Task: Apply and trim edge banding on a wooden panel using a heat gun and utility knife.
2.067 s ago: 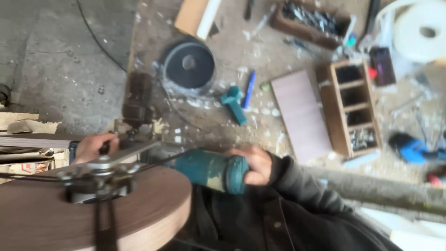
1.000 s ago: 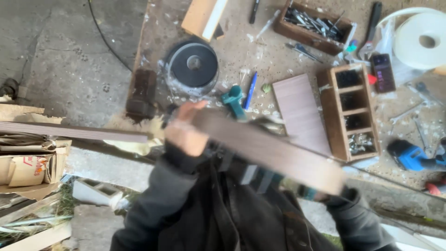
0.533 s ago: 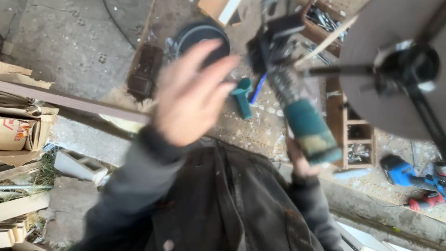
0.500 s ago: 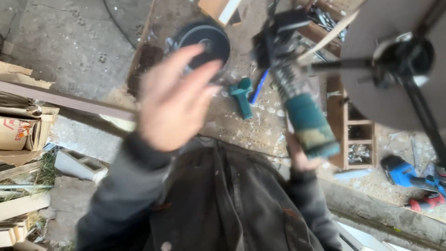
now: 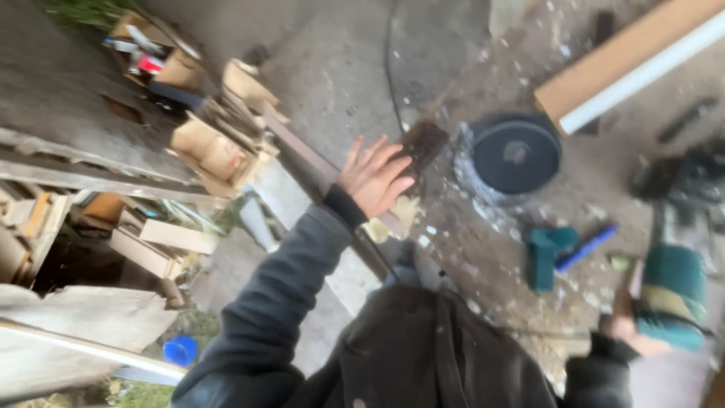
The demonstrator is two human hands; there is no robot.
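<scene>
Teal power tool [image 5: 671, 296] has swung down beside my hip, right hand [image 5: 627, 332] grasping it; left hand [image 5: 371, 177], released, now reaches past the round black disc [image 5: 516, 153].

We saw our right hand [image 5: 630, 332] mostly hidden behind the blurred teal power tool [image 5: 672, 295]. Dark objects [image 5: 680, 177] above it were too smeared to identify; the wooden board [image 5: 627, 64] ran off-frame.

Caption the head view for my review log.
Left hand open above a dark bar; right hand holds teal power tool.
</scene>
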